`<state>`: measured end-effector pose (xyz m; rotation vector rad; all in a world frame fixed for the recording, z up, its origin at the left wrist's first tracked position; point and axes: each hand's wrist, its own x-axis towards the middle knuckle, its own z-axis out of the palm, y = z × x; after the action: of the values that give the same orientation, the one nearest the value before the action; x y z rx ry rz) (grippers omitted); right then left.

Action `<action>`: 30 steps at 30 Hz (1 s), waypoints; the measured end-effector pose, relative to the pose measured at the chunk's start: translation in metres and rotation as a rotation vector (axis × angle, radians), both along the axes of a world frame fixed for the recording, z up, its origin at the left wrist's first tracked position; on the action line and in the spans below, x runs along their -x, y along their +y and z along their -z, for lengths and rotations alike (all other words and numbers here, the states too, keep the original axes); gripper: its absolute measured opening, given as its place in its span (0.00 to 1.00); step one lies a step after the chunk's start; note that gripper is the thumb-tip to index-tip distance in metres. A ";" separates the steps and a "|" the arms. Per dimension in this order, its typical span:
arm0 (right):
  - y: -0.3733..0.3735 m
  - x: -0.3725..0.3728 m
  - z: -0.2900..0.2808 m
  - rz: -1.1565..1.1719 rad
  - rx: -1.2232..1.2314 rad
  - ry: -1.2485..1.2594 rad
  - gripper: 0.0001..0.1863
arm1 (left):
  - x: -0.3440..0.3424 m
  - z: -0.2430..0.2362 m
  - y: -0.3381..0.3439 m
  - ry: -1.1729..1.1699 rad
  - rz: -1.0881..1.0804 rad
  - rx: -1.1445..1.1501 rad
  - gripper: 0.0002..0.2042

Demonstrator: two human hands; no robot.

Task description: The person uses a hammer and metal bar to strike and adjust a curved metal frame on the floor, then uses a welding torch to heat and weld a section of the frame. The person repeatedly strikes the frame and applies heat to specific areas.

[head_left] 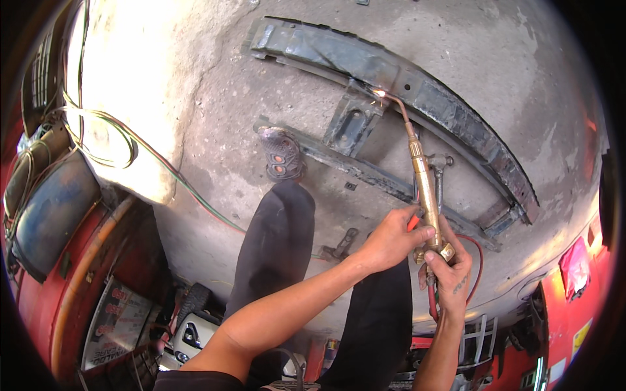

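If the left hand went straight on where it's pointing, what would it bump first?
The left hand would first meet the brass-coloured, tube-shaped metal torch; they seem to be touching, though depth is hard to judge.

Brass tubular torch (425, 189): in right-hand fingers (438, 266), running ahead of them, tip at the curved dark-grey steel beam (339, 55).
Small orange object (413, 223): within left-hand fingers (424, 234).
Beam: on grey concrete floor (222, 85), farthest ahead of both.
Straight dark-grey steel bar (372, 173): nearer the fingers than the beam.
Grey steel bracket (355, 124): between beam and bar, ahead-left of the fingers.
Grey metal hammer (439, 174): ahead of right-hand fingers, just right of torch.
Green and red hoses (168, 168): well left of left-hand fingers.
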<state>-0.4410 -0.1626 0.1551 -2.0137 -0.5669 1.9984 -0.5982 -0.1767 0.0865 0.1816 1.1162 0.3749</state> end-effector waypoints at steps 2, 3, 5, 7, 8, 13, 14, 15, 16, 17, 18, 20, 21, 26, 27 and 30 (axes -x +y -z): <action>0.000 0.000 -0.001 0.025 -0.018 0.018 0.31 | 0.000 -0.001 0.000 0.007 0.010 0.002 0.19; 0.000 0.000 -0.002 0.038 -0.026 0.028 0.31 | 0.000 -0.001 0.000 0.010 0.015 0.003 0.19; -0.001 -0.001 -0.001 0.017 -0.030 0.019 0.30 | 0.003 -0.006 0.005 0.016 0.014 0.014 0.16; -0.001 -0.002 -0.001 0.000 -0.022 0.009 0.30 | 0.004 -0.007 0.007 0.019 0.008 0.019 0.15; -0.001 -0.001 -0.002 -0.007 -0.012 0.003 0.29 | 0.003 -0.006 0.007 0.018 0.002 0.017 0.15; 0.001 -0.001 -0.001 -0.028 -0.010 -0.004 0.29 | 0.004 -0.006 0.007 0.000 -0.009 0.040 0.14; 0.000 -0.001 -0.001 -0.023 -0.011 -0.002 0.29 | 0.004 -0.007 0.007 -0.003 -0.006 0.041 0.14; 0.000 -0.001 -0.001 -0.018 -0.013 0.000 0.28 | 0.005 -0.007 0.008 -0.006 -0.003 0.043 0.14; 0.000 0.000 -0.001 -0.018 -0.015 0.000 0.28 | 0.006 -0.008 0.009 -0.007 0.003 0.049 0.14; 0.000 0.000 -0.001 -0.018 -0.018 -0.001 0.28 | 0.006 -0.008 0.011 -0.008 0.009 0.055 0.14; 0.001 0.000 -0.001 -0.018 -0.021 -0.002 0.28 | 0.007 -0.008 0.011 -0.009 0.015 0.061 0.14; 0.003 0.003 -0.003 -0.029 -0.014 -0.024 0.28 | 0.003 -0.004 0.003 -0.012 -0.021 0.013 0.16; 0.003 0.004 -0.004 -0.035 -0.011 -0.035 0.28 | 0.001 -0.002 0.000 -0.014 -0.039 -0.011 0.17; 0.003 0.007 -0.005 -0.025 -0.006 -0.048 0.27 | 0.000 0.000 -0.003 -0.012 -0.044 -0.003 0.18; 0.003 0.007 -0.005 -0.019 -0.005 -0.053 0.27 | 0.000 -0.001 -0.003 -0.014 -0.045 0.005 0.18; 0.001 0.005 -0.004 -0.025 -0.005 -0.057 0.27 | 0.001 -0.002 -0.002 -0.010 -0.021 0.000 0.18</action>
<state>-0.4462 -0.1613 0.1596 -2.0769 -0.6115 1.9571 -0.5993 -0.1784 0.0883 0.1683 1.1090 0.3941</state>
